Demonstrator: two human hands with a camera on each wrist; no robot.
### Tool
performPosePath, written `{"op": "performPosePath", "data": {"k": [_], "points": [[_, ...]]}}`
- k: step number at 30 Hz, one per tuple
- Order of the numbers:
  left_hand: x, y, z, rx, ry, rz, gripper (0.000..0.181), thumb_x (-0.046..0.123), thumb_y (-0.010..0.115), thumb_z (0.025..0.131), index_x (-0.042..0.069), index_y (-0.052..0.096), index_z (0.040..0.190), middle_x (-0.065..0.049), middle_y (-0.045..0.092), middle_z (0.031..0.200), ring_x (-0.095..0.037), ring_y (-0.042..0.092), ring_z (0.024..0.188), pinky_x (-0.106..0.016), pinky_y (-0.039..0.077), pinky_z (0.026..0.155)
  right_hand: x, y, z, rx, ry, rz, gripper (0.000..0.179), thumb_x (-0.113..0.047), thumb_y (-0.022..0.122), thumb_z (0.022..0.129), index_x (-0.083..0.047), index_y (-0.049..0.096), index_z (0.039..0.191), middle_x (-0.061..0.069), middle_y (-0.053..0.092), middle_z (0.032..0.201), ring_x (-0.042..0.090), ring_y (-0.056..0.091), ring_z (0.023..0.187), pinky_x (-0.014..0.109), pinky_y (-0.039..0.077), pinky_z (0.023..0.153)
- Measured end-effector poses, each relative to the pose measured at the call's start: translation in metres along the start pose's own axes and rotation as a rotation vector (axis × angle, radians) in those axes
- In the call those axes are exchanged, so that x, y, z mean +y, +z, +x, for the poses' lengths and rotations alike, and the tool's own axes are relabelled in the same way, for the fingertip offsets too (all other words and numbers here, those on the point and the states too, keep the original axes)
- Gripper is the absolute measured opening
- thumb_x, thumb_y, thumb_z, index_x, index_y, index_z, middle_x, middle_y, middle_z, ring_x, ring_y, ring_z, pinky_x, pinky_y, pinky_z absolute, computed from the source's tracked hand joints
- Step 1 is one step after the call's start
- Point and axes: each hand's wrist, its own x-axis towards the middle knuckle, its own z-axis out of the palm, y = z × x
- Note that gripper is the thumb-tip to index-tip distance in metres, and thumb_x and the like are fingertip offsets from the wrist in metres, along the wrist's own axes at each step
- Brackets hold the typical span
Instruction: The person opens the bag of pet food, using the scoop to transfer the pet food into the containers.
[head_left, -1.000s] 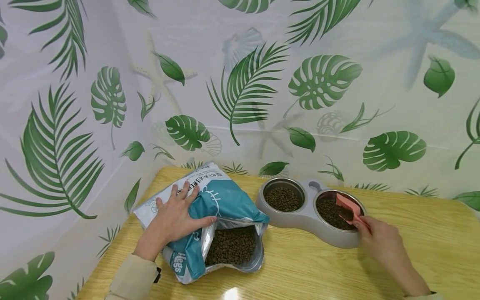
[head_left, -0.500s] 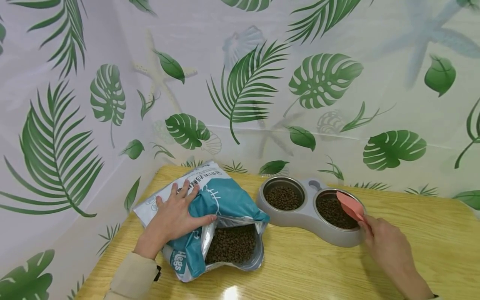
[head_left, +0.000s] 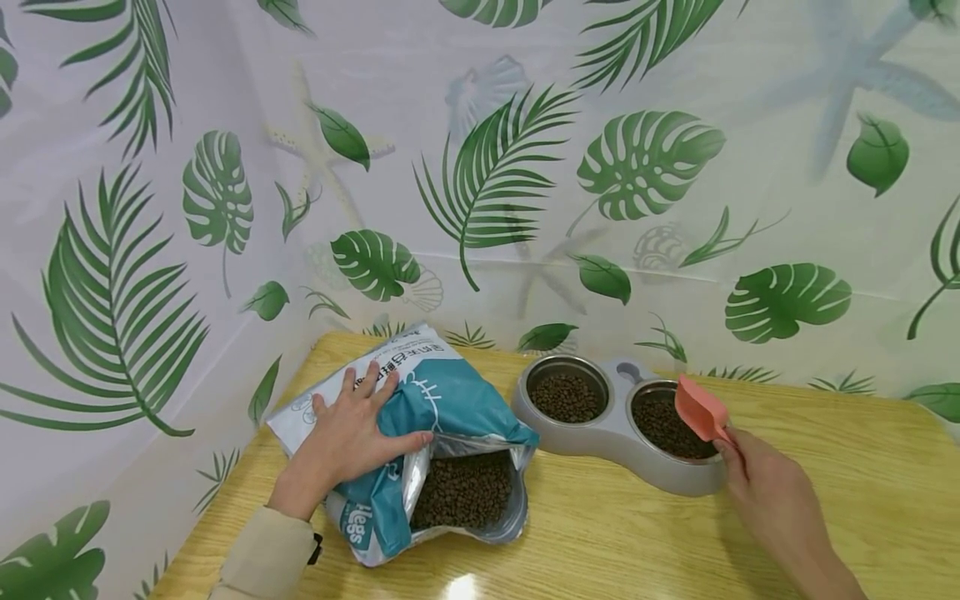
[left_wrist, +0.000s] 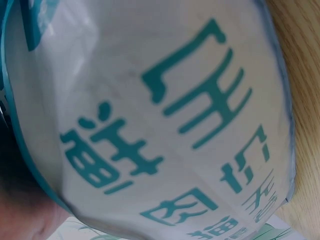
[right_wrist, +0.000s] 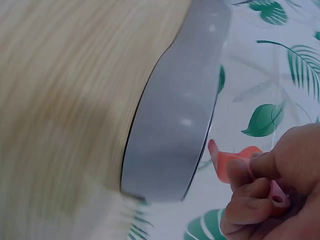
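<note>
My left hand (head_left: pixel 348 437) rests on a teal and white pet food bag (head_left: pixel 468 392), fingers spread across its upper side. The bag lies on its side, its mouth facing me with brown kibble (head_left: pixel 465 492) inside. In my right hand (head_left: pixel 772 492) I grip a pink scoop (head_left: pixel 701 408) by its handle; the right wrist view shows fingers (right_wrist: pixel 250 200) curled round it. The scoop is tilted over the right bowl of a grey double pet bowl (head_left: pixel 622 437), and its visible inside holds no kibble. Brown kibble lies in both metal bowls. The left wrist view is filled by the printed bag (left_wrist: pixel 165 115).
The double bowl stands just right of the bag on a yellow wood-grain table (head_left: pixel 600 533). Close behind the table hangs a white sheet (head_left: pixel 480 208) printed with green leaves, which also runs along the left side.
The scoop has risen out of the right bowl and turned, its inside now facing me. My left hand and the bag have stayed in place.
</note>
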Motion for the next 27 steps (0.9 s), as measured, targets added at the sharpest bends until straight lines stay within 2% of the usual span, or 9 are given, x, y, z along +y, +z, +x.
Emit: {"op": "performPosePath", "data": {"k": [3,9,12,16,19,22,24,27], "points": [[0.000,0.001,0.000,0.001,0.001,0.000,0.107,0.083,0.055,0.083,0.016,0.032,0.162,-0.020,0.026,0.169,-0.052,0.018,0.155,-0.088,0.022,0.103,-0.004,-0.001,-0.002,-0.027,0.064,0.069,0.021,-0.011,0.056,0.104,0.006,0.068,0.109,0.000,0.048,0.060,0.006,0.032,0.050,0.025,0.026,0.049],[-0.001,0.001,0.000,0.000,-0.003,0.004,0.107,0.083,0.055,0.083,0.015,0.032,0.162,-0.020,0.025,0.169,-0.052,0.017,0.155,-0.088,0.022,0.103,-0.017,-0.003,-0.005,-0.176,0.172,0.242,0.031,-0.024,0.051,0.109,0.001,0.069,0.113,-0.003,0.059,0.069,0.004,0.041,0.055,0.025,0.033,0.055],[-0.001,0.000,0.000,0.002,-0.006,0.002,0.107,0.083,0.055,0.083,0.015,0.032,0.162,-0.020,0.025,0.169,-0.053,0.017,0.155,-0.088,0.022,0.103,-0.030,-0.001,-0.007,-0.247,0.178,0.392,0.026,-0.021,0.052,0.108,-0.001,0.069,0.112,-0.004,0.056,0.068,0.006,0.042,0.054,0.026,0.035,0.054],[-0.002,0.001,0.001,0.002,-0.003,0.002,0.107,0.083,0.054,0.083,0.014,0.033,0.162,-0.020,0.027,0.168,-0.053,0.018,0.154,-0.088,0.022,0.103,-0.047,0.005,-0.013,-0.387,0.181,0.620,0.027,-0.019,0.050,0.109,0.002,0.067,0.111,-0.001,0.053,0.065,0.009,0.042,0.050,0.027,0.038,0.048],[-0.002,0.002,0.001,0.002,-0.002,0.002,0.107,0.084,0.054,0.083,0.014,0.033,0.162,-0.021,0.027,0.168,-0.054,0.019,0.154,-0.089,0.022,0.103,-0.055,0.009,-0.018,-0.510,0.135,0.788,0.030,-0.017,0.046,0.111,0.007,0.063,0.107,0.005,0.050,0.062,0.013,0.039,0.046,0.028,0.038,0.042],[-0.001,0.002,0.001,0.006,0.000,0.001,0.108,0.084,0.054,0.083,0.014,0.033,0.162,-0.021,0.027,0.168,-0.054,0.018,0.154,-0.088,0.022,0.103,-0.063,0.012,-0.021,-0.644,0.092,0.932,0.035,-0.017,0.041,0.112,0.012,0.058,0.105,0.013,0.043,0.059,0.016,0.032,0.043,0.029,0.033,0.038],[-0.001,0.002,0.001,0.012,0.001,0.005,0.108,0.084,0.054,0.083,0.014,0.033,0.162,-0.021,0.027,0.168,-0.054,0.019,0.154,-0.088,0.023,0.102,-0.069,0.014,-0.022,-0.727,0.090,0.986,0.037,-0.019,0.040,0.112,0.014,0.057,0.105,0.013,0.038,0.058,0.016,0.029,0.042,0.030,0.030,0.038],[-0.001,0.002,0.001,0.018,0.001,0.006,0.108,0.084,0.055,0.083,0.014,0.033,0.162,-0.021,0.027,0.168,-0.054,0.019,0.154,-0.088,0.023,0.103,-0.080,0.018,-0.023,-0.833,0.120,1.024,0.040,-0.023,0.042,0.112,0.014,0.056,0.107,0.004,0.038,0.057,0.011,0.029,0.044,0.032,0.027,0.040]]}}
